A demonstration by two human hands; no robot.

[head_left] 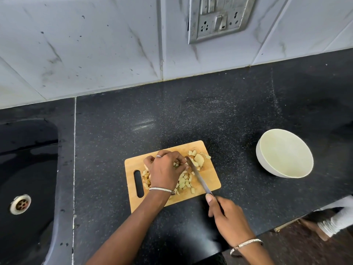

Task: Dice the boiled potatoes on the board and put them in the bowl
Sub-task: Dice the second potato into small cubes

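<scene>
A person dices boiled potato at a kitchen counter, seen from the head camera. One wooden cutting board [210, 181] lies on the black speckled counter [210, 111], its handle slot toward the sink. The potato pieces [184, 181] are all on the board and too many to count: small cubes are heaped beneath and beside the left wrist, and a few larger slabs lie at the board's far right corner.

Two hands are at work. The left hand [164, 169] arches over the heap, its fingers curled down on potato pieces just beside the blade. The right hand [227, 217] grips the handle of the single knife [200, 178], forefinger laid along its back, with the blade slanting across the board and its tip among the larger slabs. Each wrist carries one silver bangle, and the left hand wears one ring.

One white bowl [262, 159] stands well apart to the right of the board, with no potato in it.

A black sink [28, 150] with one steel drain [20, 204] is set in the counter at the left. Pale marbled tiles [86, 44] line the wall behind, carrying one metal switch plate [219, 18] with two sockets.
</scene>
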